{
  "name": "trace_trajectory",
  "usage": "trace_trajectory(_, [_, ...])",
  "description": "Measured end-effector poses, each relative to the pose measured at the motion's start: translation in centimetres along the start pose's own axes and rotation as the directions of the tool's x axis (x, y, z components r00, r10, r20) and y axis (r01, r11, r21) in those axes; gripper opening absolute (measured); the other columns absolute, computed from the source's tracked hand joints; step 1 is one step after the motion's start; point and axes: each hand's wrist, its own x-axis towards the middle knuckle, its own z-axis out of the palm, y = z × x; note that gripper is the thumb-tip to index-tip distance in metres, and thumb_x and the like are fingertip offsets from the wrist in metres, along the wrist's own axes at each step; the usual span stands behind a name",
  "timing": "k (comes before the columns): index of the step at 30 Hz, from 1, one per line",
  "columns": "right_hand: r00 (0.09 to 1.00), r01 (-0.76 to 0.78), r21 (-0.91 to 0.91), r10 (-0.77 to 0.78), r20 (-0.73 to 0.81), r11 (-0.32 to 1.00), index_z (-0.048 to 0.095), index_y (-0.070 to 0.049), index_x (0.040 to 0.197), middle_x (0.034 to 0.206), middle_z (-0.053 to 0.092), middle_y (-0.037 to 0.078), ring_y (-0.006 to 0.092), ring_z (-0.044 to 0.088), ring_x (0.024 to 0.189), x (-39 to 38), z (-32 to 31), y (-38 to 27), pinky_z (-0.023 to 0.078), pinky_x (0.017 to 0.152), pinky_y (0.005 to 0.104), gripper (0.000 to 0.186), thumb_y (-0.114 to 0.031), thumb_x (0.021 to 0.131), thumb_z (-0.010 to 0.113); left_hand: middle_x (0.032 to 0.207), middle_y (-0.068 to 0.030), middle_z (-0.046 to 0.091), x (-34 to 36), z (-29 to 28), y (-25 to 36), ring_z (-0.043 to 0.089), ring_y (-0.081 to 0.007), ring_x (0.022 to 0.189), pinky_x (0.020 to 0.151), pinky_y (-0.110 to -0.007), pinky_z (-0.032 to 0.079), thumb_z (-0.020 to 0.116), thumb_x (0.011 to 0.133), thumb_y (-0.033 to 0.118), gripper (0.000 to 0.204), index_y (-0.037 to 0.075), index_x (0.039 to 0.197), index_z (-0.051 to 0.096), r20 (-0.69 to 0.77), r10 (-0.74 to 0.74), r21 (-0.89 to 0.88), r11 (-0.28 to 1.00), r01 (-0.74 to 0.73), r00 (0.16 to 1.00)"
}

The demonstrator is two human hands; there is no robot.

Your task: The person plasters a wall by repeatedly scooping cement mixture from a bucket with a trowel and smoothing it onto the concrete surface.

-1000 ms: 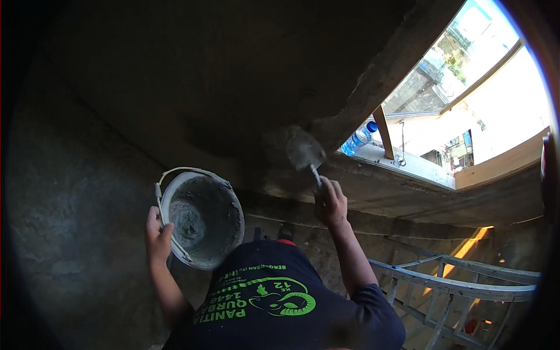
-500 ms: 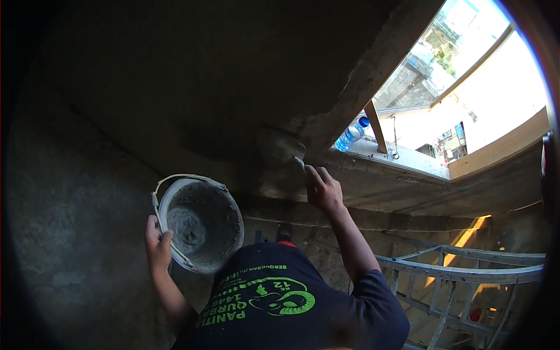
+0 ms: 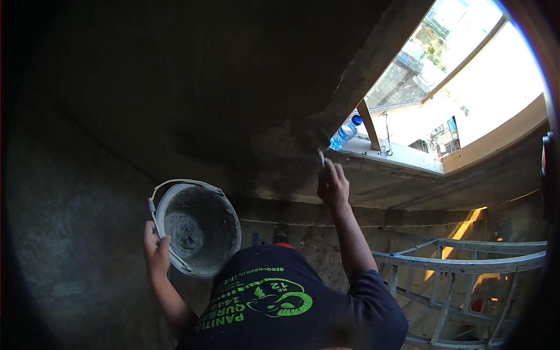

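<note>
In the head view, grips a pale bucket [image 3: 224, 220] with the left hand [image 3: 156, 249] at centre-left of the frame, fingers along the outside of the rim and thumb laid over it. Points the open mouth toward the camera, long axis running roughly along the line of sight, with grey mortar [image 3: 185, 229] showing inside and the carrying handle [image 3: 178, 182] arched along the upper-left rim.

Just right of centre, closes the right hand [image 3: 333, 185] around a trowel [image 3: 321, 157]. Aims the trowel toward the top of the frame, long axis tipped slightly left from the fist toward the dark wall [image 3: 262, 140]. Cannot make out the blade clearly in the shadow, nor tell its contact with the wall.

Near the trowel, at upper right, has a clear bottle [image 3: 344, 135] on a pale sill [image 3: 408, 158], leaning with its blue cap to the upper right. Wears a dark shirt [image 3: 344, 303] at lower centre; has a metal ladder [image 3: 466, 266] at lower right.
</note>
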Motion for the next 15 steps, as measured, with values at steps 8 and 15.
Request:
trace_trajectory(8, [0.944, 0.255, 0.106, -0.224, -0.244, 0.961, 0.060, -0.005, 0.129, 0.101, 0.066, 0.018, 0.0382, 0.069, 0.089, 4.5, -3.7, -2.9, 0.059, 0.069, 0.0442, 0.043, -0.001, 0.086, 0.069, 0.109, -0.0096, 0.058, 0.1, -0.4, -0.7, 0.057, -0.0135, 0.104, 0.095, -0.027, 0.043, 0.053, 0.087, -0.007, 0.031, -0.001, 0.116, 0.047, 0.023, -0.021, 0.034, 0.999, 0.020, 1.000])
trace_trajectory(15, [0.988, 0.122, -0.049, -0.117, 0.098, 0.991, 0.059, -0.010, 0.131, 0.100, 0.061, 0.013, 0.0338, 0.067, 0.084, 4.3, 0.5, -3.3, 0.057, 0.066, 0.0450, 0.050, -0.008, 0.082, 0.067, 0.109, -0.0090, 0.060, -0.1, -0.3, -0.6, 0.057, -0.0120, 0.100, 0.092, -0.026, 0.044, 0.053, 0.087, -0.007, 0.030, -0.001, 0.116, 0.048, -0.015, -0.032, 0.026, 0.999, 0.032, 0.999])
